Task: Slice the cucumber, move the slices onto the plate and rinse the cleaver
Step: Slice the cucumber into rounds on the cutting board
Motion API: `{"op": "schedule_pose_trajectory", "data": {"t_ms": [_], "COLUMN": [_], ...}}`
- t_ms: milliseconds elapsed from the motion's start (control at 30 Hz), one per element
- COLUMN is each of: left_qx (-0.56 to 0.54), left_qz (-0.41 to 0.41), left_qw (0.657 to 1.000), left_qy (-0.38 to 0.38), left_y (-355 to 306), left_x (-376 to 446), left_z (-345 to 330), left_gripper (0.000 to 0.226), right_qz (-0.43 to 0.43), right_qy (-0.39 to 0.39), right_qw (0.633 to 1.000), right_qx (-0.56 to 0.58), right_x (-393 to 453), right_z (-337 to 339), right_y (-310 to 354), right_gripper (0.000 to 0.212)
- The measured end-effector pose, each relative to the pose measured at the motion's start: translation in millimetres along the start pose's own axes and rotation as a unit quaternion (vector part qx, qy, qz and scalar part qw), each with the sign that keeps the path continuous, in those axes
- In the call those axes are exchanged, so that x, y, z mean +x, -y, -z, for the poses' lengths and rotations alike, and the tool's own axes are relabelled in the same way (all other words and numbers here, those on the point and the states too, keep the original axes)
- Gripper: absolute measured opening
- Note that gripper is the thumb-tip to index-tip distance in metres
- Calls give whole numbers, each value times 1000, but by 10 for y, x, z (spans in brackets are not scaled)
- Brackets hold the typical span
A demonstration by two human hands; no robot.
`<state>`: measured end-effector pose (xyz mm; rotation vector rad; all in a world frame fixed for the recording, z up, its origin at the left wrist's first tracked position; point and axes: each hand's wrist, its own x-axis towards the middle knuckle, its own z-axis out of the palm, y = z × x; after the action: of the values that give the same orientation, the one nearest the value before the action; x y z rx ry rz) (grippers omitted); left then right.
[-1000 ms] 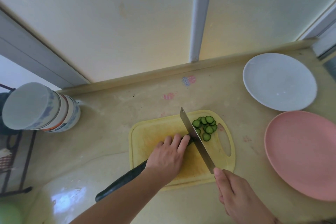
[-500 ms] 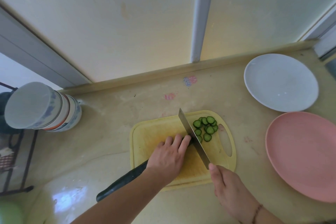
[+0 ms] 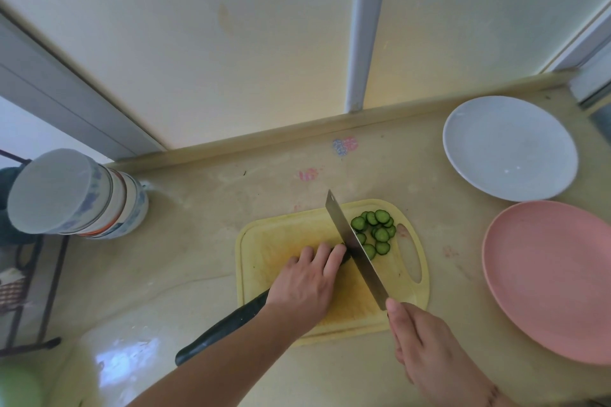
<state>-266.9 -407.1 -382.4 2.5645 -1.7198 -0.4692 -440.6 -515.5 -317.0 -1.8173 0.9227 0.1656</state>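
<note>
On the yellow desk (image 3: 429,383), the right hand (image 3: 426,350) grips the cleaver (image 3: 355,246), which has cut 1 more slice beside the slices (image 3: 375,231), while the left hand (image 3: 307,284) still curls over the cucumber (image 3: 224,329), so most is left to cut.

My left hand (image 3: 307,284) is palm down, fingers curled forward, knuckles up, pressing on the cucumber (image 3: 224,329). Left forearm runs in from bottom-left. My right hand (image 3: 426,344) is at bottom right, wrapped round the cleaver (image 3: 355,246) handle, thumb up along the top, blade just beside my left fingertips (image 3: 339,253).
</note>
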Motion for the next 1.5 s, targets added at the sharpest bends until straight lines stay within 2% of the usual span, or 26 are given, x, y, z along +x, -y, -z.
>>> {"op": "schedule_pose_trajectory", "data": {"t_ms": [333,533,667,800,1033,1233,1367,1500], "left_qx": [-3,-4,-5,-11,-17,-12,1,13], "left_qz": [-5,-4,-8,-11,-8,-14,-35,-76], "left_qw": [1000,1000,1000,1000,1000,1000,999,997], "left_qy": [-3,-5,-14,-18,-18,-9,-1,-10], "left_y": [2,2,9,14,-3,2,-34,-203], "left_x": [-2,0,-3,-5,-14,-14,-14,52], "left_z": [8,13,-7,-26,16,60,128,177], "left_gripper": [55,54,52,53,53,58,68,73], "right_qz": [-3,-4,-2,-7,-30,-49,-82,-83], "right_qy": [-28,-35,-29,3,5,21,62,57], "right_qw": [999,999,999,999,998,998,993,989], "right_qx": [-19,-35,-33,-45,-49,-29,55,104], "right_x": [-73,-74,-15,126,229,236,189,128], "right_z": [-10,-33,-63,-84,69,178,258,420], "right_y": [16,-9,-3,-27,-134,-79,17,75], "right_gripper": [57,70,66,51,56,54,49,46]}}
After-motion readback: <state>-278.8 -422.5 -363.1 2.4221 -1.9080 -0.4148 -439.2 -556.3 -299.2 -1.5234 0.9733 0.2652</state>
